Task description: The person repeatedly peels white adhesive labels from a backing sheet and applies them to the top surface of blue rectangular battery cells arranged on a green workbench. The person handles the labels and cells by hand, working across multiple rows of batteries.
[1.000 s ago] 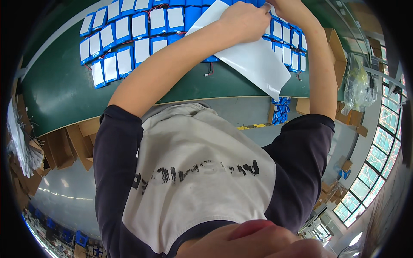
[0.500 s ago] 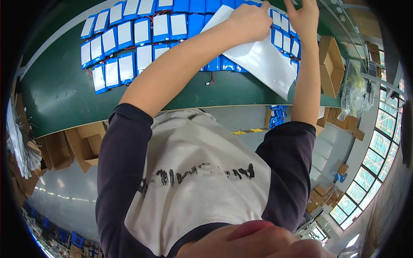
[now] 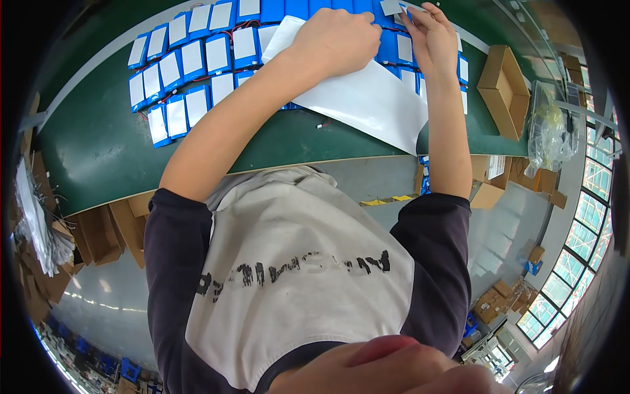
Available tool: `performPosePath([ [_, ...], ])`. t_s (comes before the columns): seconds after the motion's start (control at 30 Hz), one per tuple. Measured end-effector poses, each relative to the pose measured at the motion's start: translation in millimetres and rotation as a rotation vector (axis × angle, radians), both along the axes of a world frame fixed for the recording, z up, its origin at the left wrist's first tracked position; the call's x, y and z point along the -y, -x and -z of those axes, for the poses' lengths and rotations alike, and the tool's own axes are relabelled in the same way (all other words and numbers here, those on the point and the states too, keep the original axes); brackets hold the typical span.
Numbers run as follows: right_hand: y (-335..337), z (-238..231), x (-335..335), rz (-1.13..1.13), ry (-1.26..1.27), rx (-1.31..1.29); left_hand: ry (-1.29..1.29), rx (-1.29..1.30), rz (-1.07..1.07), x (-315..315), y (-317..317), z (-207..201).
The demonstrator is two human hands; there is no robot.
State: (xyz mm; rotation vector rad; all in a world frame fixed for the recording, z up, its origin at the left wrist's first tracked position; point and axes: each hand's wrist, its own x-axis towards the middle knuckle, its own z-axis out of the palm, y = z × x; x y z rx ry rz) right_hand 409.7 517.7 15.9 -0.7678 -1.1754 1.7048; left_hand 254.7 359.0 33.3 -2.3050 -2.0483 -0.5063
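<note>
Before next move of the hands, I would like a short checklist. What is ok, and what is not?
1. Left hand has the white sheet: ok.
2. Small white label at the right hand's fingertips: ok; firmness of pinch: cannot tell.
3. Every blue pack bears a white label: not ok, several at the back are bare.
4. All packs uncovered: not ok, the sheet hides some.
5. Cardboard box clear of the right arm: ok.
</note>
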Motion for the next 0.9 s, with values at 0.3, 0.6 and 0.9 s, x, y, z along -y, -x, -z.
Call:
performPosePath([
  [0.3,2.8,24.6,-10.1,-0.044,-0.036,-0.046,-0.091,0.097,0.01,-4.9,11.4,0.2],
  [0.6,6.0,4.9,-1.7,-0.134,-0.113,0.232,0.005,0.193,0.017,-23.7,5.1,9.4],
  [0.9,-4.1,-20.6,1.5,-0.284,-1.288,1.024,-0.105,0.137,0.001,-38.2,3.1,26.3],
])
